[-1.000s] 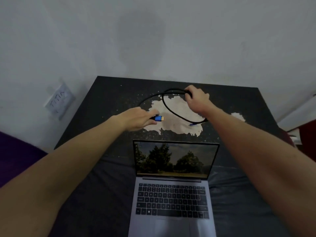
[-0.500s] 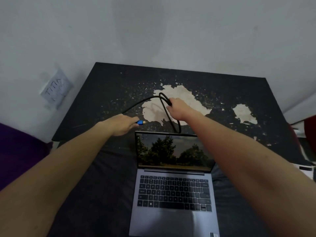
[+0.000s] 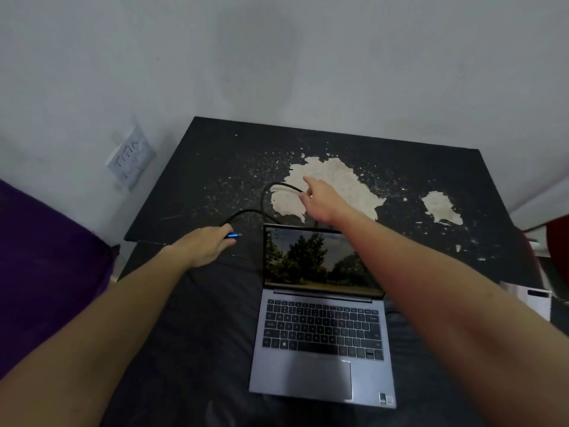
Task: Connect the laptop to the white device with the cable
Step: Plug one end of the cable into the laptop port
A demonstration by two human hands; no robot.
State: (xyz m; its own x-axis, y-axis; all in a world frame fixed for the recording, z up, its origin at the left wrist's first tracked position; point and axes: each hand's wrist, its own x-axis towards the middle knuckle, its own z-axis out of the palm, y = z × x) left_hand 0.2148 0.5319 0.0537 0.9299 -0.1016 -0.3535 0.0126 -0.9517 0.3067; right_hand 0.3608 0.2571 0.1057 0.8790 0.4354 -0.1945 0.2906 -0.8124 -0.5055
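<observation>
An open grey laptop (image 3: 321, 337) sits on dark cloth in front of me, its screen showing trees. A black cable (image 3: 264, 195) loops over the dark table behind the screen. My left hand (image 3: 206, 245) grips the cable's blue plug (image 3: 233, 235), just left of the screen's top corner. My right hand (image 3: 321, 200) reaches over the lid and holds the cable's loop, index finger stretched out. The cable's other end is hidden. A white device (image 3: 534, 300) shows at the right edge, partly behind my right arm.
The black table (image 3: 400, 161) has worn pale patches and stands against a grey wall. A wall socket (image 3: 131, 157) is at the left. A purple cushion (image 3: 46, 266) lies to the left, and a red object (image 3: 557, 241) at the right edge.
My left hand has drawn the blue plug toward me and leftward, beside the laptop screen. My right hand has loosened around the loop, the index finger now extended. The view shifted down.
</observation>
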